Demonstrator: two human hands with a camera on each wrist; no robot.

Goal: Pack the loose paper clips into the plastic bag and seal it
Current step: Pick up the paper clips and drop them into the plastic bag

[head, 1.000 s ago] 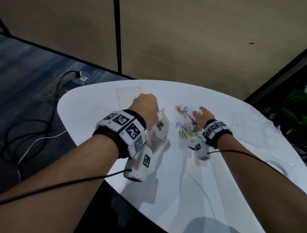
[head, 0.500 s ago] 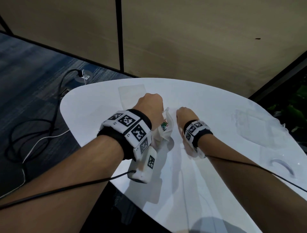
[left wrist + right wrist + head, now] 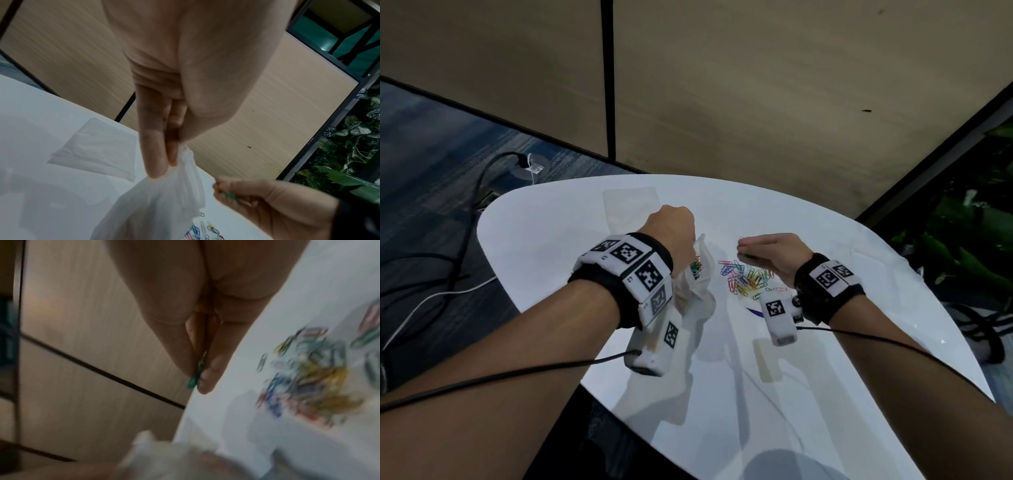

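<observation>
My left hand pinches the top edge of a clear plastic bag and holds it up off the white table; several coloured clips show inside it. In the left wrist view the left hand grips the bag by its rim. My right hand hovers just right of the bag mouth and pinches green paper clips between thumb and fingers. A heap of loose coloured paper clips lies on the table under the right hand, also blurred in the right wrist view.
Another flat clear bag lies on the table behind my left hand. More clear plastic rests at the table's right side. Cables trail on the carpet left of the table. A wooden wall stands behind.
My right hand went from the clip heap to the bag mouth half a second ago, then back to the right, and now is lifted beside the bag pinching clips. The left hand keeps holding the bag.
</observation>
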